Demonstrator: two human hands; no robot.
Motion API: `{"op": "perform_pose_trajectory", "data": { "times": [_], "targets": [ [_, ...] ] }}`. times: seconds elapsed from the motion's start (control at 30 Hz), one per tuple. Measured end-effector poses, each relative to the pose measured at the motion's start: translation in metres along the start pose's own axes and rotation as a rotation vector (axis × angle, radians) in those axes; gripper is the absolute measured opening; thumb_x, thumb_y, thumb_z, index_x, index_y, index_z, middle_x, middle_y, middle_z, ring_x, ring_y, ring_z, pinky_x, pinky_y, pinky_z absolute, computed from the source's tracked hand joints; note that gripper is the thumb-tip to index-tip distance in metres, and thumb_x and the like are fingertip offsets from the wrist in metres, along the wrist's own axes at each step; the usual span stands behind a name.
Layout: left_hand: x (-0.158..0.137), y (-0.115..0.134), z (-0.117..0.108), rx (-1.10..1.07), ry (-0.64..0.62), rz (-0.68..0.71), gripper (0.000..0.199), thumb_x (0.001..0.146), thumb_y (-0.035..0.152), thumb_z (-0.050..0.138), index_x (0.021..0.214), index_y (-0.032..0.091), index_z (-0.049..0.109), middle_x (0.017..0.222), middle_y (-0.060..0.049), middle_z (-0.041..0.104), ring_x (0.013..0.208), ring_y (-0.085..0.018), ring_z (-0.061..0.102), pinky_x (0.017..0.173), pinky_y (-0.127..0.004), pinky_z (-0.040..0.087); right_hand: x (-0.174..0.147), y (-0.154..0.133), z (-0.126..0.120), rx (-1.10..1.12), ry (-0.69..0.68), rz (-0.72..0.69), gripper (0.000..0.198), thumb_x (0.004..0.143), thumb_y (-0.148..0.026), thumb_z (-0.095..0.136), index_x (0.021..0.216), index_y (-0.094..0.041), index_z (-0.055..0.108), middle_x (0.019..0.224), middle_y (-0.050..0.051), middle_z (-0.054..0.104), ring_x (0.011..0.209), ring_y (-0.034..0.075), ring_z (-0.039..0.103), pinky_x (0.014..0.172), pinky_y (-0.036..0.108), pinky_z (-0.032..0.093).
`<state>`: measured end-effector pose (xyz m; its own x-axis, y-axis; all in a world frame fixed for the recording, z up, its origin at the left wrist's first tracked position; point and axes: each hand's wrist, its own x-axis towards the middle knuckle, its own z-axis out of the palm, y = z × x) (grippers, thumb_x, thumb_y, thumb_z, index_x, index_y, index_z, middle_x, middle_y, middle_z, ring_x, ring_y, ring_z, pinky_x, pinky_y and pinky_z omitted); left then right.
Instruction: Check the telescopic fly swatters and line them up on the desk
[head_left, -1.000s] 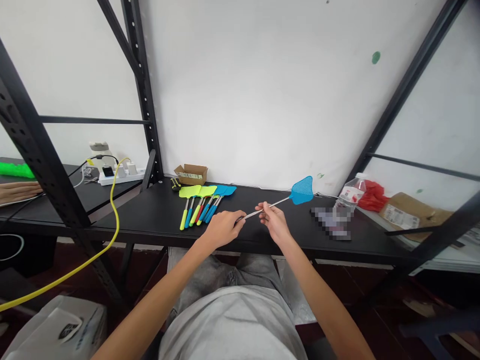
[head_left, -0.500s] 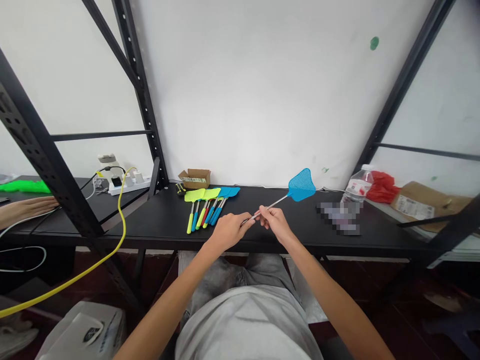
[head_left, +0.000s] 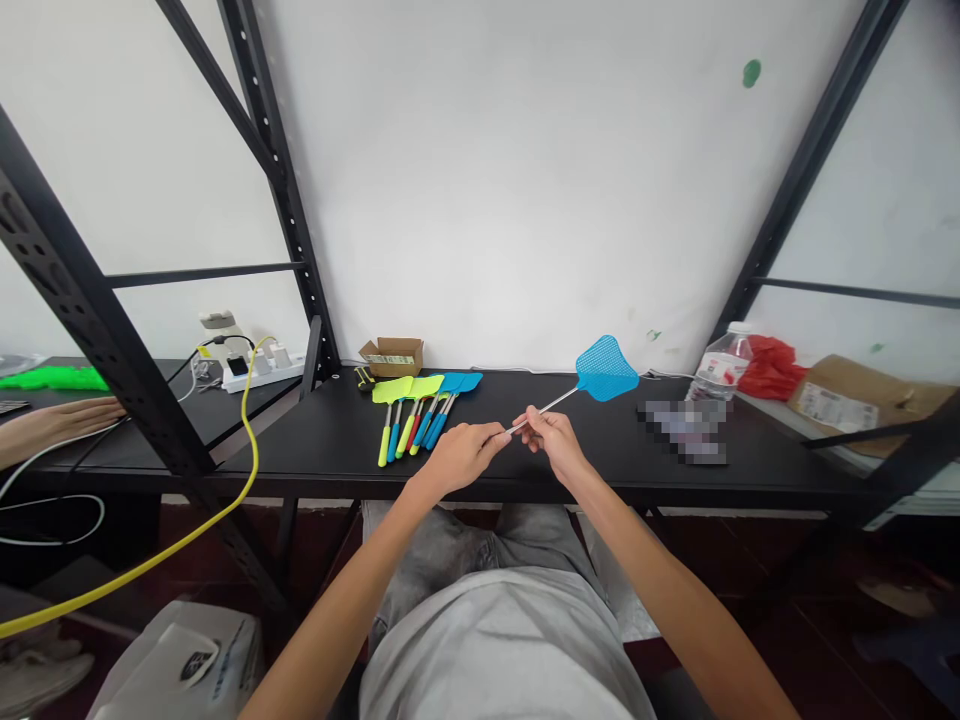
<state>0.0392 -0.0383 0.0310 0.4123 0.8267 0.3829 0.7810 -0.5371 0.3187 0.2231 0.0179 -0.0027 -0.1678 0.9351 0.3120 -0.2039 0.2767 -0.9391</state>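
Now the gap narrows — left hand (head_left: 463, 455) gripping the blue swatter (head_left: 607, 371) at left, right hand (head_left: 556, 442) pinching its shaft (head_left: 560, 399) farther right — perhaps shortening it.

On the surface (head_left: 307, 435), fly swatters (head_left: 409, 390) lie side by side left of centre, heads toward the wall (head_left: 525, 200). A box (head_left: 397, 352) sits behind them. To their right, a single fly swatter (head_left: 606, 370) is above the surface, in the left fingers (head_left: 496, 442) and right fingers (head_left: 533, 416), its head pointing right. Farther right stands a bottle (head_left: 724, 368), with a parcel (head_left: 840, 400) beyond. Past the left post (head_left: 90, 290), a power strip (head_left: 262, 376) lies on the neighbouring surface (head_left: 232, 405).
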Motion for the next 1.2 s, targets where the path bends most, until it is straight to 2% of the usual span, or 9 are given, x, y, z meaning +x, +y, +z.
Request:
{"op": "perform_pose_trajectory", "data": {
  "times": [0.2,0.33,0.4,0.5,0.63,0.73,0.83,1.2],
  "targets": [
    [0.003,-0.007,0.004,-0.334,-0.079,0.013,0.044,0.098,0.050,0.031,0.080,0.019,0.056,0.054,0.003,0.050,0.053,-0.011,0.049,0.056,-0.022,0.036,0.002,0.003,-0.003,0.051,-0.010,0.022,0.047,0.072,-0.062,0.070,0.071,-0.015,0.074,0.063,0.006,0.064,0.056,0.013,0.054,0.046,0.023,0.035],
    [0.003,-0.010,0.008,-0.547,-0.144,-0.052,0.047,0.097,0.055,0.029,0.082,0.018,0.054,0.049,0.006,0.040,0.044,-0.009,0.040,0.046,-0.020,0.033,0.002,0.002,-0.004,0.079,-0.012,0.015,0.044,0.073,-0.059,0.071,0.071,-0.015,0.074,0.069,0.007,0.065,0.061,0.013,0.056,0.047,0.023,0.037],
    [0.002,-0.011,0.007,-0.586,-0.172,-0.085,0.050,0.096,0.058,0.028,0.083,0.018,0.054,0.049,0.006,0.039,0.042,-0.009,0.037,0.043,-0.020,0.031,0.002,0.001,-0.004,0.078,-0.008,0.012,0.043,0.073,-0.059,0.071,0.071,-0.015,0.074,0.071,0.007,0.066,0.062,0.014,0.056,0.048,0.023,0.038],
    [0.001,-0.010,0.004,-0.508,-0.158,-0.063,0.049,0.096,0.057,0.029,0.083,0.017,0.055,0.051,0.005,0.044,0.045,-0.010,0.042,0.048,-0.021,0.035,0.002,0.001,-0.004,0.071,-0.005,0.012,0.043,0.074,-0.058,0.071,0.071,-0.015,0.074,0.072,0.008,0.067,0.063,0.013,0.056,0.048,0.023,0.038],
    [0.000,-0.008,0.001,-0.233,-0.067,0.012,0.049,0.099,0.052,0.028,0.080,0.019,0.059,0.059,0.001,0.056,0.056,-0.013,0.053,0.059,-0.023,0.037,0.003,0.002,-0.005,0.071,0.024,0.023,0.041,0.074,-0.057,0.072,0.072,-0.016,0.074,0.074,0.008,0.068,0.063,0.014,0.057,0.048,0.023,0.038],
    [-0.001,-0.007,0.003,-0.008,0.014,0.008,0.047,0.100,0.051,0.027,0.088,0.022,0.063,0.071,-0.001,0.063,0.067,-0.016,0.059,0.064,-0.024,0.036,0.003,0.002,-0.005,0.095,0.094,0.034,0.040,0.071,-0.056,0.074,0.071,-0.016,0.073,0.074,0.008,0.068,0.062,0.013,0.056,0.047,0.023,0.038],
    [-0.002,-0.009,0.006,0.134,0.032,-0.014,0.046,0.100,0.051,0.027,0.098,0.024,0.065,0.077,-0.003,0.067,0.074,-0.019,0.063,0.066,-0.025,0.036,0.004,0.003,-0.005,0.117,0.168,0.032,0.042,0.068,-0.057,0.076,0.069,-0.016,0.072,0.071,0.007,0.066,0.059,0.012,0.054,0.046,0.023,0.037],
    [-0.004,-0.014,0.004,0.256,0.017,0.007,0.047,0.101,0.051,0.025,0.105,0.025,0.065,0.078,-0.005,0.069,0.076,-0.021,0.064,0.063,-0.026,0.035,0.010,0.001,-0.017,0.138,0.272,0.030,0.043,0.066,-0.057,0.077,0.068,-0.015,0.071,0.069,0.007,0.066,0.055,0.011,0.053,0.044,0.022,0.037]
  ]
}}
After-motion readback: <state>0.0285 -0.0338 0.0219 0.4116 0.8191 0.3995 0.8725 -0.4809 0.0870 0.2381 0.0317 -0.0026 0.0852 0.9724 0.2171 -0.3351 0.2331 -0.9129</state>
